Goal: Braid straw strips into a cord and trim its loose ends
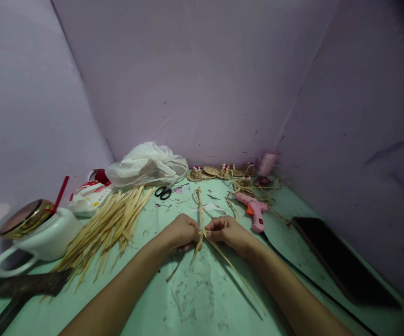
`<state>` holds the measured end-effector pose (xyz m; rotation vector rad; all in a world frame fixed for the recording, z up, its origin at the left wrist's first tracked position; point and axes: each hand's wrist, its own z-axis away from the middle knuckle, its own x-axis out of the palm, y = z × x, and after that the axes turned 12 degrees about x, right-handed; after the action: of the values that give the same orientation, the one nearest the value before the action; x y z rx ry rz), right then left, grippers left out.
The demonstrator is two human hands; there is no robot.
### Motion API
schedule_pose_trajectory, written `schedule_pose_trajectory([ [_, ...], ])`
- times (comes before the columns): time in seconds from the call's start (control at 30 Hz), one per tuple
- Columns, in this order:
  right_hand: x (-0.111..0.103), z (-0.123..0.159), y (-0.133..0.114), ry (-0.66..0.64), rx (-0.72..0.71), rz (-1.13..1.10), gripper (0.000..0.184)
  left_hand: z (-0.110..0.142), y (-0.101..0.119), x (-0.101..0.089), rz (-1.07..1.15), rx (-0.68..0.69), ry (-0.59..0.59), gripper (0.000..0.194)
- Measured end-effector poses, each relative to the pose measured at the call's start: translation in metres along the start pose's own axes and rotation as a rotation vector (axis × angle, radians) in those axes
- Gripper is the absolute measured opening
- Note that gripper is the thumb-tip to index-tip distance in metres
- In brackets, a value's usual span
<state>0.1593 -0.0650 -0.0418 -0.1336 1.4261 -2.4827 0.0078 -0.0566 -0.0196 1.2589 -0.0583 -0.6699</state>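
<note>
Both of my hands meet over the middle of the green table (194,298). My left hand (182,231) and my right hand (228,231) are closed in pinches on a braid of straw strips (199,205). The woven part runs away from me toward the wall. Loose strip ends (230,263) trail back toward me between my forearms.
A pile of straw strips (109,226) lies at left, beside a white mug with a gold lid (37,233). Black scissors (163,192), a white plastic bag (147,164), woven straw pieces (219,172) and a pink spool (267,163) sit at back. A pink glue gun (254,210) and a dark phone (342,261) lie at right.
</note>
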Motion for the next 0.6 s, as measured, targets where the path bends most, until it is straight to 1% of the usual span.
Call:
schedule_pose_trajectory([
  [0.07, 0.0, 0.001, -0.001, 0.013, -0.008, 0.023, 0.012, 0.001, 0.001, 0.0, 0.055, -0.011, -0.017, 0.007],
  [0.17, 0.0, 0.001, 0.0, 0.032, -0.039, 0.086, 0.01, 0.0, 0.001, 0.0, 0.126, 0.001, -0.023, 0.004],
  [0.3, 0.001, -0.002, 0.001, 0.092, -0.099, 0.245, 0.009, -0.002, -0.002, 0.003, 0.151, 0.033, 0.029, 0.009],
  [0.37, 0.002, -0.002, 0.0, 0.151, -0.128, 0.358, 0.009, -0.003, -0.003, 0.007, 0.142, 0.048, 0.08, 0.013],
  [0.47, 0.006, 0.006, -0.005, 0.277, -0.151, 0.537, 0.009, -0.004, -0.002, 0.013, 0.134, 0.047, 0.144, 0.014],
  [0.53, 0.01, 0.014, -0.011, 0.355, -0.161, 0.646, 0.009, -0.004, -0.001, 0.015, 0.14, 0.034, 0.166, 0.015],
  [0.6, 0.016, 0.023, -0.016, 0.399, -0.175, 0.733, 0.011, -0.003, -0.001, 0.016, 0.153, 0.019, 0.176, 0.016],
])
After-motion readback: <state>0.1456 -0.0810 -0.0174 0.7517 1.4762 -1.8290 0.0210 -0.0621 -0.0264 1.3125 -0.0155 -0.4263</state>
